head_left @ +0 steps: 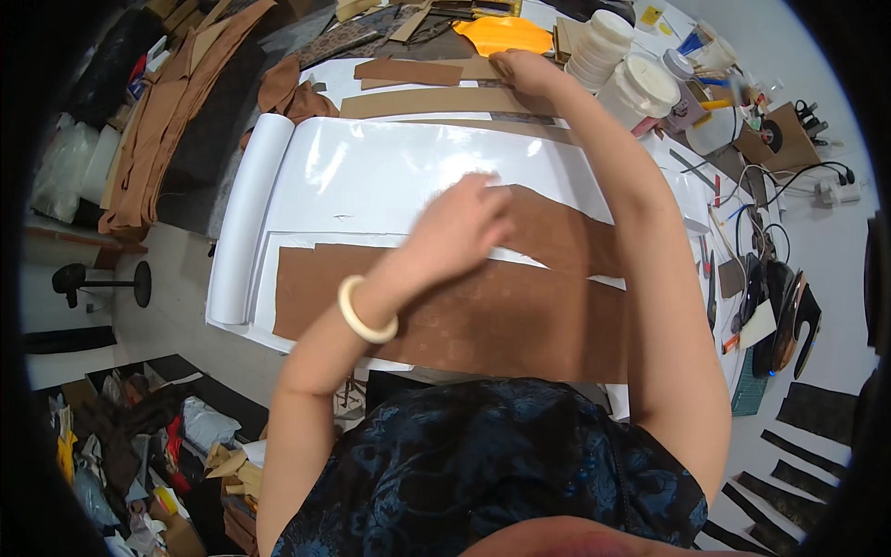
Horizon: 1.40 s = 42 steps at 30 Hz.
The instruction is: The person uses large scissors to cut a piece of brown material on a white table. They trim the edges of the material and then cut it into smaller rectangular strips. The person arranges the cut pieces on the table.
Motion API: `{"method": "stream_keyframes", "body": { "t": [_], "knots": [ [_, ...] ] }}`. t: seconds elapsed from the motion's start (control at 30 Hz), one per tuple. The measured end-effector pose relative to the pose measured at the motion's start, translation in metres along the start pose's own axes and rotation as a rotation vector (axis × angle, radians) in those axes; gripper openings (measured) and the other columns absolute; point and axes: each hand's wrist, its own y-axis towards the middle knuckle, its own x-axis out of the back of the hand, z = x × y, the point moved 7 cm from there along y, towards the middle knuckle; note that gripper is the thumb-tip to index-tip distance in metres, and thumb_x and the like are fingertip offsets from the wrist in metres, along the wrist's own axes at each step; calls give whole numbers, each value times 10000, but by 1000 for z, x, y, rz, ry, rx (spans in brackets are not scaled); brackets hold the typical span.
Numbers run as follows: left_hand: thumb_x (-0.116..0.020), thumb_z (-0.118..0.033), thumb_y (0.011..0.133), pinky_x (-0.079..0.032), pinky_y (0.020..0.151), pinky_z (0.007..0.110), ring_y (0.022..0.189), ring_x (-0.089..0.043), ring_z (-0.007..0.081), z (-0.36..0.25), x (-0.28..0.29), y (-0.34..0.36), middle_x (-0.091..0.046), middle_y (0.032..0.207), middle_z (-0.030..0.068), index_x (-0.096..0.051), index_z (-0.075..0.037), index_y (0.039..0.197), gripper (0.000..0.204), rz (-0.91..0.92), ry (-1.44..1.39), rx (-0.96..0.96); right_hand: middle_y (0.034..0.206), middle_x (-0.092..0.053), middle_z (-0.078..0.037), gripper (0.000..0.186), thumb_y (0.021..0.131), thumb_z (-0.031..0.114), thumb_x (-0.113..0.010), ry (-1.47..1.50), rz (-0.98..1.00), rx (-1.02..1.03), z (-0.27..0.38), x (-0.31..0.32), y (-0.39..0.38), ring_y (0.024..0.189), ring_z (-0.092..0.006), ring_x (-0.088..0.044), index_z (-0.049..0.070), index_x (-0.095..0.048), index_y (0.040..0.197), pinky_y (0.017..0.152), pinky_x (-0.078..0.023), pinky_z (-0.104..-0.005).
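My left hand (461,226), with a cream bangle (360,311) on its wrist, is over the middle of the table and smeared by motion; I cannot make out anything in its fingers. Below it lies a wide brown leather-like sheet (445,316). A smaller brown piece (557,223) with a curved edge lies just right of that hand. Both rest on glossy white sheeting (362,176), whose left end is rolled up (251,223). My right hand (529,74) reaches to the far side, its fingers closed at the right end of a tan strip (478,70).
More tan strips (418,102) and a yellow-orange piece (506,37) lie at the back. White tubs (640,91) stand at the far right, near cables and tools. Brown hides (172,130) hang over a surface at left. Scraps and bags (139,455) fill the lower left.
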Motion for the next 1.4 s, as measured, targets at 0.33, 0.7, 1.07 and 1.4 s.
{"method": "stream_keyframes", "body": {
  "t": [0.33,0.7,1.07,1.4],
  "knots": [
    [-801,-352,899,-560,860,373,969,-715,244,367,82,106,-761,1092,143,-724,-57,1248,464,-358,-110,577,1315,-651,-96,624,921,142,-740,-273,-553,280,23,77,-41,1259,-299,-601,120,-485,1490,1115,-440,-476],
    [-772,-505,861,-482,1070,432,1280,-606,374,357,135,84,-638,1379,225,-590,-60,1431,745,-402,662,507,1054,-687,-139,345,915,142,-700,-312,-614,168,27,223,-244,996,-328,-649,12,-618,1224,899,-514,-413],
    [-702,-235,1008,-516,772,235,839,-616,78,51,-22,10,-666,985,5,-622,-59,1365,406,227,-811,513,1240,-712,-83,508,871,164,-820,659,-141,-264,10,87,-405,1206,-247,-672,90,-586,1316,1039,-517,-369],
    [-767,-169,939,-534,608,247,685,-595,79,53,-49,5,-663,939,59,-636,-4,1170,312,164,-435,457,1296,-696,-84,513,866,116,-820,708,-127,-325,4,43,-419,1264,-258,-646,93,-578,1318,1074,-530,-386]
  ]
}}
